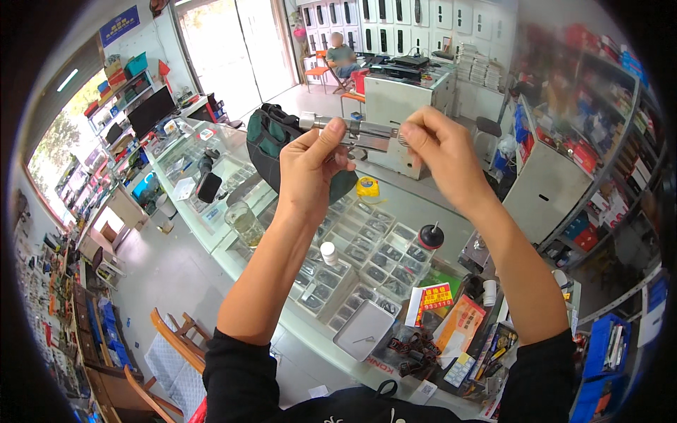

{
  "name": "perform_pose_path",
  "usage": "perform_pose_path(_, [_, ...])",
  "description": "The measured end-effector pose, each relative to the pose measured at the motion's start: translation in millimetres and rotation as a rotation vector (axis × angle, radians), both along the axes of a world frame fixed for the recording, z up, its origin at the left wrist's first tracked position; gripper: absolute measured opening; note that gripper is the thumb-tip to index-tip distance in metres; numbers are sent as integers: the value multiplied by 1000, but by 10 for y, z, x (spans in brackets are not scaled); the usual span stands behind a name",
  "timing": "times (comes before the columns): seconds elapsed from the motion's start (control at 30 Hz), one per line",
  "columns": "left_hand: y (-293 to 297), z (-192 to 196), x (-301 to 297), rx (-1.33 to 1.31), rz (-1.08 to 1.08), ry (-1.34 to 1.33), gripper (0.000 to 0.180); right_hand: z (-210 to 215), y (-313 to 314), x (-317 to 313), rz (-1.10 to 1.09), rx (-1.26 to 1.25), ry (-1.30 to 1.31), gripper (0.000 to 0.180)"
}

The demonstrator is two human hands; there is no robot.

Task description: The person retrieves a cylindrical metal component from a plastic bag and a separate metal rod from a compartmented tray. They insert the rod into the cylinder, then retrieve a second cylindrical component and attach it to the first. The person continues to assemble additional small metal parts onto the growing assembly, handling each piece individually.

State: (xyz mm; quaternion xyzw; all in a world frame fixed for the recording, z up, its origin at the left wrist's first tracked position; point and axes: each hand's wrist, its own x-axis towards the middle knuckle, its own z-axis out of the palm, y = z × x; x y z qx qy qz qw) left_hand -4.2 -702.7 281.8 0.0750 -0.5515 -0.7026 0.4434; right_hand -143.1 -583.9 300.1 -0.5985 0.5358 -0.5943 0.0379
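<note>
Both my hands are raised over the glass counter, holding a shiny silver lock cylinder [371, 136] roughly level between them. My left hand [310, 158] closes on its left part, thumb on top and fingers curled beneath. At the other end, my right hand [438, 144] pinches the ribbed, knob-like tip between thumb and fingers. Some of the metal piece is hidden behind the fingers. Beyond my left hand stands a dark green and black tool bag [268, 144]. A yellow tape measure [367, 187] lies below the hands.
Under the hands sit clear compartment boxes [384, 264] of small dark parts. Around them are a glass mug [243, 222], a white bottle [328, 252], a black-and-red round tool [430, 237], a shallow metal tray [363, 331] and paper cards [458, 324]. A person [341, 55] sits far back.
</note>
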Motion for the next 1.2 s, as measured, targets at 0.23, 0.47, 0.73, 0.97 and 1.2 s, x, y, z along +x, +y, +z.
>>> perform_pose_path(0.23, [25,17,52,33,-8,-7,22,-40,-12,14,-370,-408,763,14])
perform_pose_path(0.47, [9,-21,106,22,-29,17,24,-89,71,120,-125,-129,304,19])
perform_pose_path(0.73, [17,-96,116,4,4,10,23,-78,75,80,234,348,-410,25])
perform_pose_path(0.97, [-53,-163,90,74,-53,-25,26,-225,-17,116,-386,-259,661,13])
perform_pose_path(1.2, [89,-195,142,118,-167,-106,12,-192,28,-19,-477,-479,981,17])
